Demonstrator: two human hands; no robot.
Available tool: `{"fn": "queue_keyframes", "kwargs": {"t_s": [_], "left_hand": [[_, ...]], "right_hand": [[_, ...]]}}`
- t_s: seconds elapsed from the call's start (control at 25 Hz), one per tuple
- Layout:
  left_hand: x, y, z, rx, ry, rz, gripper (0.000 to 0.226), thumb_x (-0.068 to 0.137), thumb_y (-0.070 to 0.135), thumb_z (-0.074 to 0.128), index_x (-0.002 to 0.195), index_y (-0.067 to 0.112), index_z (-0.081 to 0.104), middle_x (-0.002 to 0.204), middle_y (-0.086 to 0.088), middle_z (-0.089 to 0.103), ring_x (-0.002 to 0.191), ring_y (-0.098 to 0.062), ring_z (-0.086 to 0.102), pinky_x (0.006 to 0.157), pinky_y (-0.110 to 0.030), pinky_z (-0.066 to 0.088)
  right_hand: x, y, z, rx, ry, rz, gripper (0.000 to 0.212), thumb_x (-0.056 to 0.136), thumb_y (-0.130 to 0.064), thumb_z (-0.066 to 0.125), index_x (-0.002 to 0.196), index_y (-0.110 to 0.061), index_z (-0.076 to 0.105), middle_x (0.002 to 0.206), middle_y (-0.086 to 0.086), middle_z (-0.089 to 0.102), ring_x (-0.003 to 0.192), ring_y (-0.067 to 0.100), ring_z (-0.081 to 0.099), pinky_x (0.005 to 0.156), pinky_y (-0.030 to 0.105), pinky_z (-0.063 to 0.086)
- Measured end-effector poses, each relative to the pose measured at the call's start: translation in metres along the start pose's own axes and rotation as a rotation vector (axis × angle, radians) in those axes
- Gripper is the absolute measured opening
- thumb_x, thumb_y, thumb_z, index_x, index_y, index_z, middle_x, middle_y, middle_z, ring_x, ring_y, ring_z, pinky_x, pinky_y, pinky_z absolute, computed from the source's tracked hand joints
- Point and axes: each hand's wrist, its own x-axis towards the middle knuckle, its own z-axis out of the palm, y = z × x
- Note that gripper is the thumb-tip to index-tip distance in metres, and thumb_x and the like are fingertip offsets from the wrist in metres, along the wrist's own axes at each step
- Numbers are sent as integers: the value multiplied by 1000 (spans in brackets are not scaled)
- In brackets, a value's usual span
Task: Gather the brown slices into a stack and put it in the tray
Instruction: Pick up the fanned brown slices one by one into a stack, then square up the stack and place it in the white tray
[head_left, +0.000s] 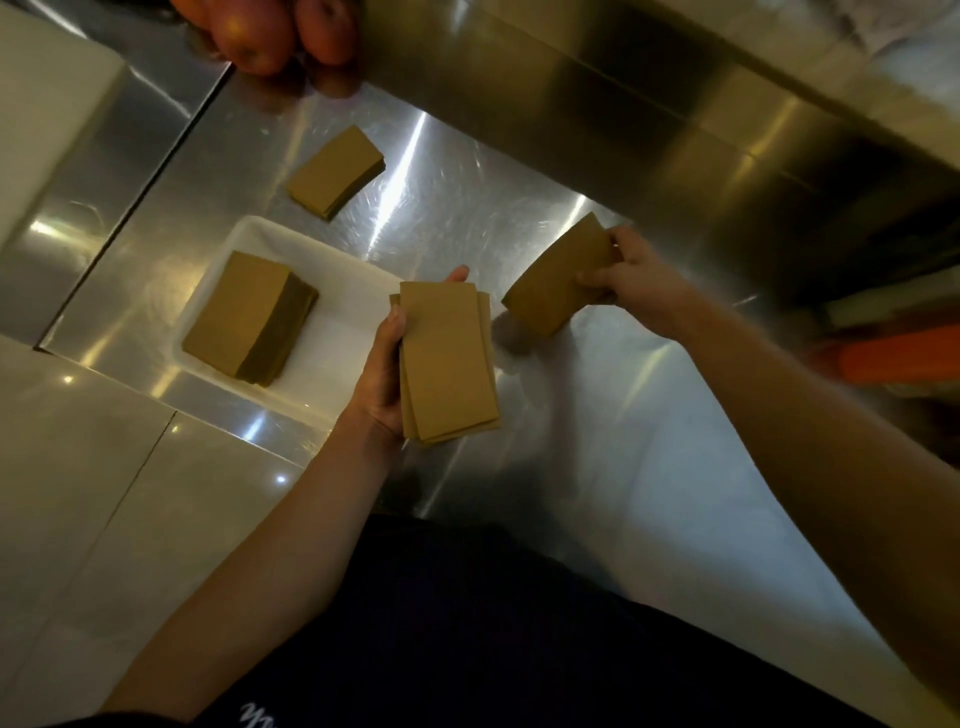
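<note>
The left hand (382, 374) is in the middle of the frame. Its fingers (460, 273) wrap round a small stack of brown slices (447, 364) and hold it up. To the right, the right hand (636, 283) pinches a few more slices (556, 278) just above the shiny desk (571, 467). The white tray (343, 343) sits left of the middle, and a tall stack (244, 312) stands in it. Another small pile (336, 171) lies on the desk higher up. Some round red fruits (270, 36) sit at the top left.
</note>
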Motion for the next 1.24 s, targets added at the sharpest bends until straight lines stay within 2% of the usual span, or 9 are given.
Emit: {"fn": "queue_keyframes", "kwargs": {"t_s": [0.24, 0.44, 0.56, 0.68, 0.76, 0.84, 0.92, 1.08, 1.24], "left_hand": [[-8, 8, 10, 48, -12, -25, 104, 65, 54, 84, 151, 25, 34, 125, -10, 58, 100, -23, 67, 82, -42, 59], [-14, 14, 13, 78, -35, -29, 105, 57, 53, 89, 146, 22, 40, 122, -11, 67, 96, -25, 70, 78, -44, 60], [-22, 23, 10, 97, -20, -111, 126, 45, 54, 93, 152, 20, 33, 134, -16, 59, 103, -35, 66, 77, -49, 61], [-28, 32, 2, 102, 37, -171, 142, 33, 54, 96, 154, 17, 30, 139, -18, 50, 102, -35, 62, 75, -49, 62], [-33, 40, -7, 101, 53, -182, 135, 32, 53, 97, 148, 15, 38, 127, -17, 60, 94, -33, 69, 71, -48, 62], [-38, 48, -12, 120, 64, -208, 130, 34, 55, 96, 145, 17, 41, 121, -16, 64, 91, -32, 72, 71, -48, 61], [-42, 55, -17, 157, 88, -239, 127, 34, 58, 95, 144, 17, 45, 122, -15, 66, 94, -32, 72, 75, -48, 61], [-49, 62, -19, 203, 110, -229, 109, 37, 57, 95, 131, 18, 55, 111, -13, 74, 93, -30, 73, 73, -46, 60], [-58, 63, -17, 210, 70, -189, 105, 39, 58, 94, 131, 26, 55, 130, -15, 62, 105, -32, 64, 85, -53, 53]], "right_hand": [[-100, -39, -24, 176, -48, -159, 49, 88, -10, 64, 132, -21, 43, 131, 5, 49, 117, 25, 54, 91, 42, 53], [-150, -76, 10, 196, -182, -199, 50, 85, -10, 65, 129, -23, 44, 128, 5, 49, 113, 24, 57, 80, 31, 57], [-159, -89, 46, 75, -199, -197, 46, 86, -9, 66, 122, -29, 45, 123, -1, 48, 106, 22, 57, 73, 24, 57], [-157, -95, 79, -138, -161, -235, 48, 87, -15, 67, 125, -31, 42, 125, -4, 47, 102, 16, 55, 67, 16, 55], [-154, -95, 100, -216, -124, -257, 50, 88, -18, 66, 130, -30, 41, 129, -4, 45, 103, 14, 53, 65, 13, 49], [-151, -93, 117, -294, -88, -275, 54, 89, -21, 65, 137, -29, 40, 135, -4, 45, 107, 12, 48, 71, 12, 41], [-149, -90, 130, -351, -41, -274, 58, 89, -23, 65, 140, -29, 40, 139, -2, 44, 110, 12, 46, 79, 17, 41], [-155, -84, 153, -267, 98, -268, 64, 85, -23, 69, 142, -28, 41, 138, 0, 45, 116, 13, 46, 92, 27, 44], [-162, -75, 172, -188, 245, -236, 76, 78, -40, 75, 143, -26, 36, 137, -3, 48, 115, 9, 48, 93, 28, 45]]}}
